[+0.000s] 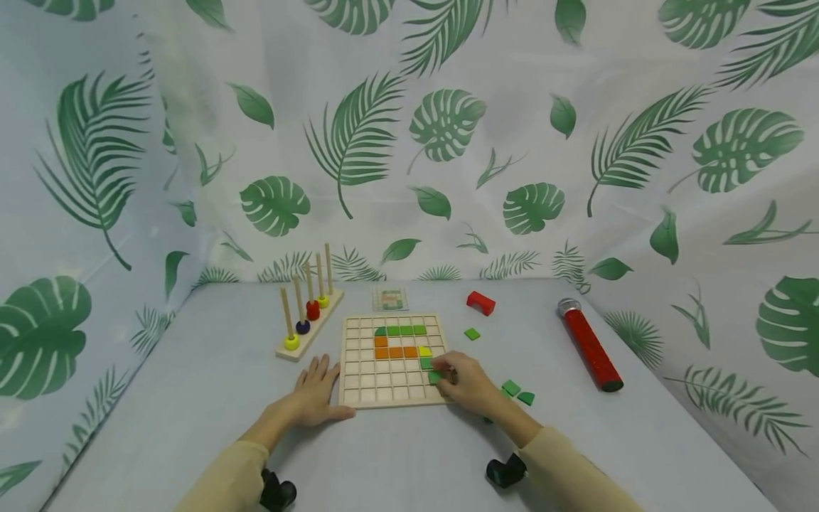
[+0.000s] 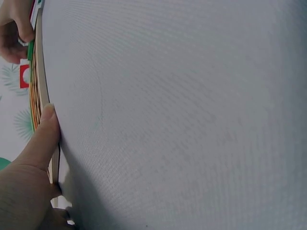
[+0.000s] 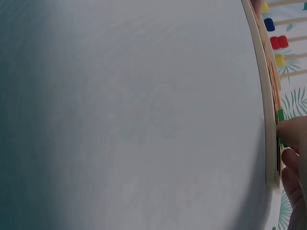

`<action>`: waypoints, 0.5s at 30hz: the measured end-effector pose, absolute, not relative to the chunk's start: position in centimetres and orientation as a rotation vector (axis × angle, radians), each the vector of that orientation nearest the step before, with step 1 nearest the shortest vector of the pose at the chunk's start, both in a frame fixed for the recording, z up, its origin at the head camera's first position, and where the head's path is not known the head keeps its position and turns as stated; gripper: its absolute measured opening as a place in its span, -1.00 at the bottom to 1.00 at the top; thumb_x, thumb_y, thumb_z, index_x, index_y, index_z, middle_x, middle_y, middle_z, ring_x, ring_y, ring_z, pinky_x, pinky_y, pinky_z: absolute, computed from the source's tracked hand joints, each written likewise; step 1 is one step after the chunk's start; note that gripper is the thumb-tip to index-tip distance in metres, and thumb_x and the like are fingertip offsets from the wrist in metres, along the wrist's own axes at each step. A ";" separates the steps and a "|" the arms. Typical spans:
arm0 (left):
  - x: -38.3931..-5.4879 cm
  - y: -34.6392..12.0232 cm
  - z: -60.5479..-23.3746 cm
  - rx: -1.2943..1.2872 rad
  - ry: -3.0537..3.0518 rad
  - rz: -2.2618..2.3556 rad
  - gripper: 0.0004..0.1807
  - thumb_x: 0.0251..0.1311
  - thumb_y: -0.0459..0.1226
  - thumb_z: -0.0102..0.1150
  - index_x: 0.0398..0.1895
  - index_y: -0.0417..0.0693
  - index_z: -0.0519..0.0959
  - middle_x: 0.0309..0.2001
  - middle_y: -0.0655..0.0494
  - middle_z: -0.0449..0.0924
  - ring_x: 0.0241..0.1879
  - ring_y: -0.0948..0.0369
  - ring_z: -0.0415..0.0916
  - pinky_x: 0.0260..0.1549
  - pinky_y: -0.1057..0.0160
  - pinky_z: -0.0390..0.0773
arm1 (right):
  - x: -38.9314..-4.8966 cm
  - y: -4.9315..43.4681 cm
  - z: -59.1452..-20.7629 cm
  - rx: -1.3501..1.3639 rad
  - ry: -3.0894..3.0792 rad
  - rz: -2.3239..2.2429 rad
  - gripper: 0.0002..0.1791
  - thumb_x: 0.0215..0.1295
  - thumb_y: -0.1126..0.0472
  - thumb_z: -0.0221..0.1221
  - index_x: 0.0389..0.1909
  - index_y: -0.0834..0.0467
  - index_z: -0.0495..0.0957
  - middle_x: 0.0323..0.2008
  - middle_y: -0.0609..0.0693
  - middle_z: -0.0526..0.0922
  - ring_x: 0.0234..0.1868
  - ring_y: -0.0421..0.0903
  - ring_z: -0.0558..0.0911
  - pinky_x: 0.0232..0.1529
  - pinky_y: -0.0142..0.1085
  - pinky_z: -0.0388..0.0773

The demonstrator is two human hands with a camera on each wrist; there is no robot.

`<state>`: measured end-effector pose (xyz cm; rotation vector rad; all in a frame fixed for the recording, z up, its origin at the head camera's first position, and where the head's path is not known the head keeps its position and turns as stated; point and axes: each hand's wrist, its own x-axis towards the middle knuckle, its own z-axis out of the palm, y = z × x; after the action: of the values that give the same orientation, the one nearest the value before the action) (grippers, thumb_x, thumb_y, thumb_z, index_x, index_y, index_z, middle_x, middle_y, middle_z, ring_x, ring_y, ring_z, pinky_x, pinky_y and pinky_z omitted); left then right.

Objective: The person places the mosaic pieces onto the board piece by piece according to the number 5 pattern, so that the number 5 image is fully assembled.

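A square wooden grid board [image 1: 390, 396] lies flat on the table, holding a figure of green, orange and yellow tiles. My left hand [image 1: 312, 398] rests at its left front corner with fingers spread; in the left wrist view the thumb [image 2: 42, 139] presses against the board's edge. Over the board's right side, my right hand [image 1: 467, 384] pinches a green tile [image 1: 435, 377] between thumb and fingertips, just below another green tile [image 1: 426, 363] in the grid. The right wrist view shows the right thumb [image 3: 290, 130] at the board's rim; the fingers partly hide the tile.
Loose green tiles [image 1: 510, 387] lie right of the right hand, one more green tile [image 1: 472, 333] farther back. A red arch block [image 1: 480, 303], a pattern card [image 1: 389, 299] and a pegged bead stand [image 1: 310, 334] are behind the board. A red tube [image 1: 590, 346] lies far right.
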<state>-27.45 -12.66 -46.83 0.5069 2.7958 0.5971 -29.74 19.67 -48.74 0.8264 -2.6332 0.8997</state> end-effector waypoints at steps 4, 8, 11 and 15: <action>-27.3 -12.6 -46.6 0.519 2.791 0.602 0.06 0.07 0.18 0.22 0.40 -0.37 0.05 0.41 -0.44 -0.22 0.40 -0.28 -0.34 0.30 -0.23 -0.22 | -29.8 18.9 -48.8 0.828 -2.652 0.886 -0.68 0.06 0.38 0.28 -0.11 0.22 0.57 -0.19 -0.09 0.60 -0.19 -0.23 0.53 -0.17 -0.33 0.55; -27.1 -12.6 -46.4 0.521 2.791 0.604 0.05 0.07 0.17 0.22 0.40 -0.38 0.05 0.41 -0.44 -0.22 0.40 -0.28 -0.33 0.30 -0.23 -0.21 | -29.9 18.4 -48.9 0.834 -2.661 0.907 -0.69 0.07 0.40 0.26 -0.11 0.22 0.57 -0.19 -0.09 0.59 -0.23 -0.22 0.51 -0.20 -0.36 0.54; -27.2 -12.6 -46.4 0.517 2.788 0.608 0.05 0.08 0.16 0.23 0.40 -0.38 0.05 0.41 -0.43 -0.22 0.40 -0.27 -0.34 0.30 -0.22 -0.22 | -29.9 18.4 -49.0 0.836 -2.650 0.928 -0.69 0.06 0.42 0.25 -0.11 0.24 0.56 -0.19 -0.06 0.59 -0.21 -0.21 0.54 -0.19 -0.37 0.56; -27.3 -12.7 -46.5 0.510 2.788 0.606 0.05 0.08 0.16 0.22 0.40 -0.37 0.04 0.42 -0.42 -0.24 0.40 -0.26 -0.35 0.31 -0.21 -0.23 | -29.9 18.3 -48.9 0.827 -2.634 0.943 -0.67 0.06 0.44 0.26 -0.10 0.26 0.55 -0.17 -0.03 0.58 -0.16 -0.20 0.58 -0.16 -0.36 0.57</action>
<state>-27.32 -12.68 -46.53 0.5095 2.7875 0.6060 -29.91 18.32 -48.94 0.8266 -2.6344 0.9426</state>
